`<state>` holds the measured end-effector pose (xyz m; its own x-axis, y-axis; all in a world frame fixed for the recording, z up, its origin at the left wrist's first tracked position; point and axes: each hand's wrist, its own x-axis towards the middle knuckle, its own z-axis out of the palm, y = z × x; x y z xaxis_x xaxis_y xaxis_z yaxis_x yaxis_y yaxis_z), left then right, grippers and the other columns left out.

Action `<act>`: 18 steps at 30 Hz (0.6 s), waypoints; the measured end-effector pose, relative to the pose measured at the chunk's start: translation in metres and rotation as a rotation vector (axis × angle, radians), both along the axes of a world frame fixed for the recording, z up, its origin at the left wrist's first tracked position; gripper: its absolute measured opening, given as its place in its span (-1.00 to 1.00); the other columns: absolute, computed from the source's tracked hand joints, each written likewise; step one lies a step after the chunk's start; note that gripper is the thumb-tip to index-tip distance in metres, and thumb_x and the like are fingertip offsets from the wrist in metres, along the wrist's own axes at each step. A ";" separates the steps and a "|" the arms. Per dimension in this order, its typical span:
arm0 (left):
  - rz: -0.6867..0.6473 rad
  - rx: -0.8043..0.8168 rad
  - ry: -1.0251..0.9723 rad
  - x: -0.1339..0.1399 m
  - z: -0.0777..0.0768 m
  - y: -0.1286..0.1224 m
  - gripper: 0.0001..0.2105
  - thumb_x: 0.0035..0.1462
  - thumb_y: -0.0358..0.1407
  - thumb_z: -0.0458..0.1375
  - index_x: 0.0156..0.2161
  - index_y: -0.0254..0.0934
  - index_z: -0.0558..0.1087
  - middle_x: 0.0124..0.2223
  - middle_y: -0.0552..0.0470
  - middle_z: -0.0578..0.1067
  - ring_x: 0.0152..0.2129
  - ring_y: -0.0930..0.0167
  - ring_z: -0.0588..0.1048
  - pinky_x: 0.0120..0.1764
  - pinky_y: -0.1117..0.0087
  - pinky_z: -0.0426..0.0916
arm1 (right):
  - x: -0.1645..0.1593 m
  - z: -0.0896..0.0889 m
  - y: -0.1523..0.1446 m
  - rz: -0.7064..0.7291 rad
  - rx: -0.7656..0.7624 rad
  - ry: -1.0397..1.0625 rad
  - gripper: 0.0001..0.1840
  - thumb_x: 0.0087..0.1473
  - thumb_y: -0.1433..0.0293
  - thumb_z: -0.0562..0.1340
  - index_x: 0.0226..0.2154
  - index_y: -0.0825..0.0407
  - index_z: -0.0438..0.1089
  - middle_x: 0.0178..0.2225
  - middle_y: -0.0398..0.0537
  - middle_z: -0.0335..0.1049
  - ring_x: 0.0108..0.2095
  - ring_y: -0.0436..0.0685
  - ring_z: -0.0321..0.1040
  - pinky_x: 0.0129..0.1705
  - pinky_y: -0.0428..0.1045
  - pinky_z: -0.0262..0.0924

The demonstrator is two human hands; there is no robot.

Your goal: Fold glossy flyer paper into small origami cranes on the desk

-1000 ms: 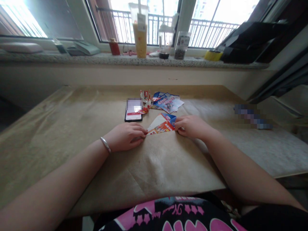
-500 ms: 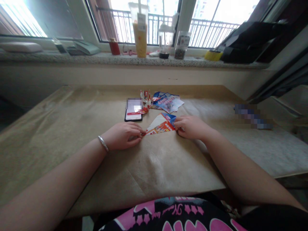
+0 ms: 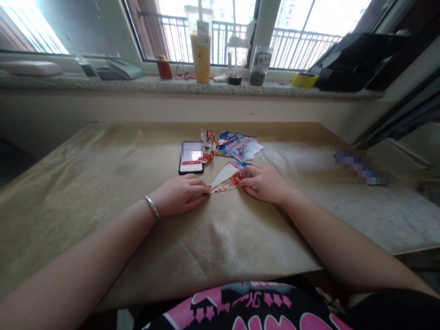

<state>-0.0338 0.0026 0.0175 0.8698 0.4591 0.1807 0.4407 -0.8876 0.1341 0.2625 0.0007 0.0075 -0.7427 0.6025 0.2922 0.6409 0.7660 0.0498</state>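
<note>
The folded paper [image 3: 223, 177] lay on the worktop [image 3: 220, 233], to the right of the phone [image 3: 191, 167] and nearer the person. The left hand [image 3: 181, 195], fingers curled, met its pointed end just in front of the phone; the right hand [image 3: 264, 184], fingers bent and slightly parted, covered its other end, farther right. I couldn't tell whether either one pinched the paper or merely pressed it. Crumpled red-and-white paper [image 3: 208, 138] sat at the phone's right edge, and past that a fanned card pile [image 3: 242, 145]. The phone's upper screen was blurred; far to its right, so was a long object [image 3: 359, 167].
</note>
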 end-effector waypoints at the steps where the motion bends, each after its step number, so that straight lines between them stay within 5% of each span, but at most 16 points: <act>1: -0.005 0.006 -0.003 0.000 -0.001 0.000 -0.76 0.24 -0.30 -0.01 -0.09 -0.22 0.48 -0.12 -0.06 0.51 -0.18 0.35 0.45 -0.10 0.32 0.39 | -0.001 0.000 0.000 0.012 0.011 0.007 -0.73 0.15 0.39 0.11 -0.25 -0.09 0.53 -0.13 0.03 0.37 -0.17 0.15 0.25 -0.15 0.04 0.15; 7: -0.006 0.048 0.021 0.002 -0.004 0.000 -0.72 0.25 -0.28 0.00 0.00 -0.18 0.46 -0.10 -0.07 0.48 -0.18 0.34 0.41 -0.11 0.30 0.37 | -0.003 -0.001 0.000 0.070 0.047 0.058 -0.70 0.09 0.46 0.16 -0.16 -0.11 0.51 0.16 0.05 0.20 0.13 0.29 0.07 0.10 0.20 0.09; 12: 0.026 0.118 0.049 0.011 -0.005 -0.006 -0.68 0.23 -0.21 0.05 0.05 -0.21 0.42 -0.15 -0.11 0.44 -0.22 0.30 0.37 -0.16 0.28 0.36 | -0.007 -0.004 0.005 0.162 -0.038 0.050 -0.69 0.12 0.47 0.13 -0.14 -0.08 0.50 -0.09 0.00 0.46 -0.03 0.20 0.24 0.02 0.14 0.16; 18: 0.024 0.095 0.054 0.010 -0.005 -0.005 -0.71 0.24 -0.24 0.03 0.03 -0.18 0.43 -0.15 -0.09 0.43 -0.22 0.32 0.37 -0.14 0.30 0.34 | -0.011 -0.005 0.005 0.125 -0.062 0.046 -0.71 0.14 0.46 0.10 -0.20 -0.04 0.52 -0.19 0.01 0.48 -0.20 0.11 0.34 -0.16 0.01 0.18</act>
